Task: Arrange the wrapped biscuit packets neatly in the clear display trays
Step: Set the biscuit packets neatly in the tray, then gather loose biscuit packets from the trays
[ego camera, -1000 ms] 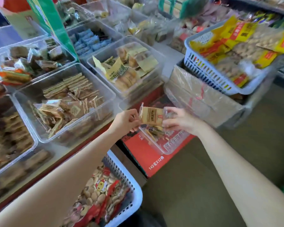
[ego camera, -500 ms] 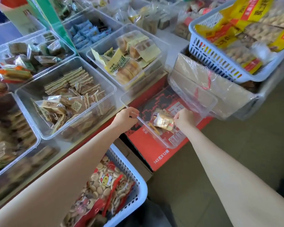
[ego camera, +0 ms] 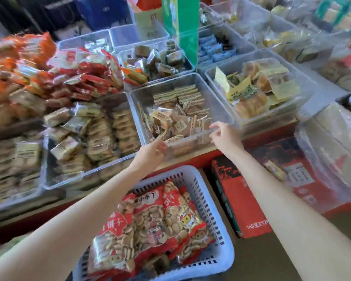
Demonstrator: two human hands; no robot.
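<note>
A clear display tray in the middle of the counter holds brown wrapped biscuit packets, some stacked in rows at the back and some loose in front. My left hand is at the tray's front left, fingers curled onto the front rim. My right hand pinches the same rim near the front right corner. Neither hand holds a packet.
More clear trays of wrapped snacks crowd the counter: tan packets to the left, yellow ones to the right. A blue basket of biscuit bags stands below my arms. To the right, a red carton carries a blurred clear tray.
Both hands left the small clear tray on the red carton, dropping the packet there, and moved up-left to the front rim of the counter tray. The view swung left.
</note>
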